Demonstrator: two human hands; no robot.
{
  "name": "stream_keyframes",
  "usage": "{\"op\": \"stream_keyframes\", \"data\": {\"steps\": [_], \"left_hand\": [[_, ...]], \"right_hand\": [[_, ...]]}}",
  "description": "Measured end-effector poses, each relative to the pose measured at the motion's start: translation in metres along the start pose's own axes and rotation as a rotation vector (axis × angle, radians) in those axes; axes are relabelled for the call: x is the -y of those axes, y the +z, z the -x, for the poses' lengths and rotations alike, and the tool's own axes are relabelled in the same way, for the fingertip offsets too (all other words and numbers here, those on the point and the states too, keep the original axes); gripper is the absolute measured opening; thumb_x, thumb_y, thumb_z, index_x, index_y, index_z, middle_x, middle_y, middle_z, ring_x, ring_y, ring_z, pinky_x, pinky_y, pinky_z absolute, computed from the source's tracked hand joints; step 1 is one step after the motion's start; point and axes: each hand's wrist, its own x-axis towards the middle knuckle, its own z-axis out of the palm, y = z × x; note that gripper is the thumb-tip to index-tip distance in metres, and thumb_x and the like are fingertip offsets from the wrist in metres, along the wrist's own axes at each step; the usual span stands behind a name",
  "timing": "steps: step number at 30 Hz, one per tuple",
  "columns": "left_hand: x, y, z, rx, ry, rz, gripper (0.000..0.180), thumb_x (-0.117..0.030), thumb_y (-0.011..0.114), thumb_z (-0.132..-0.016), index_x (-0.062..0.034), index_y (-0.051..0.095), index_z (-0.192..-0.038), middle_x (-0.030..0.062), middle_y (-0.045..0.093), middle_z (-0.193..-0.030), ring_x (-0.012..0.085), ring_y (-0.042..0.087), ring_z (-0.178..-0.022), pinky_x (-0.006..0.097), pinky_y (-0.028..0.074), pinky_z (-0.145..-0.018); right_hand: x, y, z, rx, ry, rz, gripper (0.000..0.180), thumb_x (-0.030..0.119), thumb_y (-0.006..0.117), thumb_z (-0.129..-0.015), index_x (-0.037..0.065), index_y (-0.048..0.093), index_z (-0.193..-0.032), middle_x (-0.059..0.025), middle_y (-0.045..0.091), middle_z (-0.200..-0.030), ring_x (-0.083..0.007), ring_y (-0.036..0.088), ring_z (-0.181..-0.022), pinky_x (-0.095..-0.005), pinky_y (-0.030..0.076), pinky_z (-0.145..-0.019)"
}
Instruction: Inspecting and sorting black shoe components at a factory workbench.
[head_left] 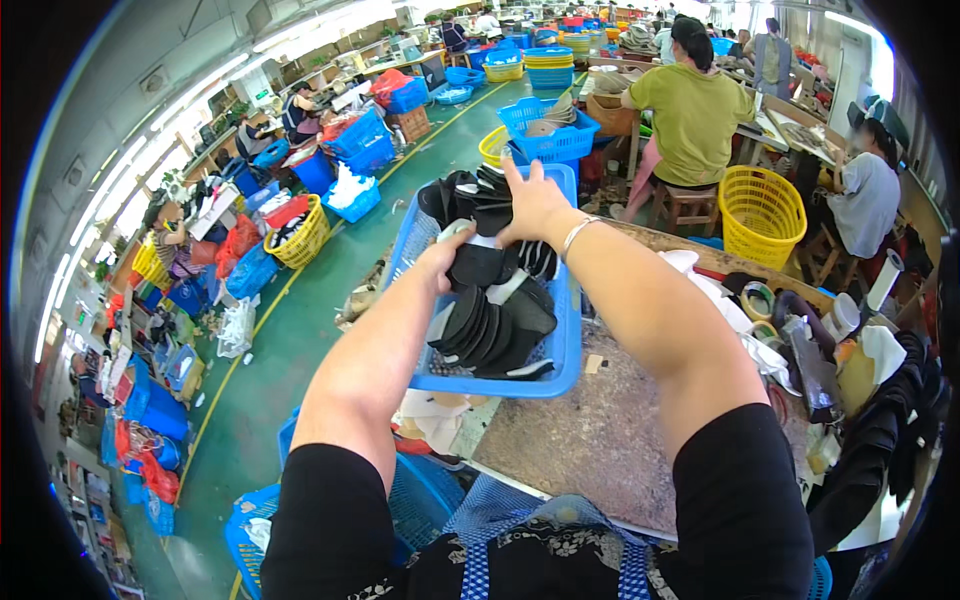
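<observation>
A blue plastic basket (570,345) stands in front of me, filled with stacked, curved black pieces (470,325) with some pale edges, which look like shoe parts. My left hand (443,257) is at the basket's left side, its fingers closed on the edge of a black piece (478,267) in the middle. Over the far right part of the pile, my right hand (540,208) has its fingers spread, touching a far stack of black pieces (490,195). A bracelet circles my right wrist. Whatever lies beneath my palms is hidden.
The basket rests at the left of a worn brown worktop (580,445). Tape rolls (758,300), a white cup (842,315) and black pieces crowd its right side. A yellow basket (762,215) stands beyond, near a seated person in green (690,120). A green aisle (300,340) runs left.
</observation>
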Motion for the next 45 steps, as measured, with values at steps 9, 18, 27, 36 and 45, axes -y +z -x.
{"op": "stream_keyframes", "data": {"steps": [9,18,27,36,45], "left_hand": [[0.012,0.028,0.029,-0.164,0.255,0.126,0.077,-0.001,0.067,-0.066,-0.0091,0.024,-0.13,0.0187,0.05,-0.111,0.0298,0.057,-0.091,0.045,0.049,-0.074],[-0.051,0.067,0.094,-0.051,0.881,-0.079,0.059,-0.003,0.06,-0.071,0.0038,0.036,-0.123,0.0135,0.054,-0.107,0.0208,0.055,-0.094,0.029,0.043,-0.083],[0.024,0.218,0.159,0.242,0.639,-0.119,0.053,-0.004,0.066,-0.069,-0.001,0.043,-0.116,0.0094,0.055,-0.106,0.0197,0.055,-0.094,0.031,0.046,-0.081],[0.037,0.236,0.159,0.581,0.189,-0.873,0.057,-0.026,0.067,-0.074,0.0018,0.045,-0.118,0.0174,0.052,-0.114,0.0246,0.048,-0.105,0.036,0.04,-0.083],[-0.037,0.042,0.169,0.081,0.078,-2.0,0.105,-0.062,0.066,-0.059,0.0091,0.028,-0.127,0.0298,0.041,-0.122,0.0373,0.043,-0.113,0.038,0.034,-0.097]], "right_hand": [[-0.03,0.05,-0.006,-0.141,0.022,-0.402,0.074,0.003,0.069,-0.057,0.013,0.039,-0.123,-0.0241,0.042,-0.116,-0.0387,0.046,-0.105,-0.0391,0.04,-0.09],[-0.003,-0.031,0.053,-0.728,-0.222,-0.457,0.065,-0.006,0.057,-0.056,0.01,0.045,-0.118,-0.0213,0.042,-0.116,-0.0381,0.041,-0.11,-0.038,0.036,-0.094],[-0.062,-0.113,0.229,-0.755,0.081,-0.039,0.067,-0.008,0.053,-0.056,0.004,0.043,-0.121,-0.0183,0.043,-0.12,-0.0323,0.042,-0.113,-0.0348,0.036,-0.094],[-0.145,-0.008,0.302,-0.318,0.346,0.106,0.074,0.003,0.066,-0.063,0.016,0.035,-0.129,-0.0251,0.029,-0.132,-0.0413,0.034,-0.118,-0.0403,0.031,-0.099],[-0.096,-0.049,0.259,-0.496,0.103,-0.011,0.07,0.017,0.072,-0.064,0.003,0.038,-0.124,-0.0227,0.037,-0.127,-0.0373,0.037,-0.116,-0.0403,0.033,-0.096]]}}
